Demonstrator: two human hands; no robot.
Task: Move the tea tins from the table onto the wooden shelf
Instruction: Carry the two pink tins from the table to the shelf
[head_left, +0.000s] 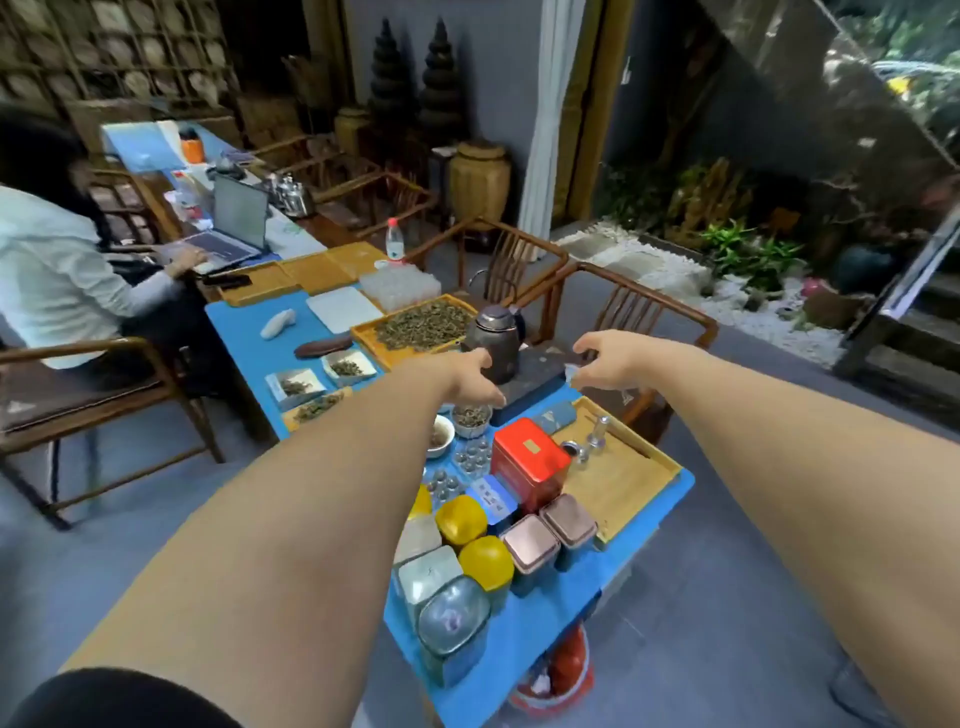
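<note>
Several tea tins cluster at the near end of the blue table: a tall red tin, two copper-lidded tins, two yellow round tins, a small blue tin and pale green tins, one with a clear domed lid. Both my arms stretch out above them. My left hand hovers by a dark kettle, fingers apart, holding nothing. My right hand is to the kettle's right, fingers curled loosely, nothing visible in it. No wooden shelf for the tins is identifiable.
The kettle stands on a dark slab. A bamboo tray with small glassware lies right of the tins. Trays and dishes of loose tea fill the table's middle. A person types on a laptop at far left. Wooden chairs stand beyond the table.
</note>
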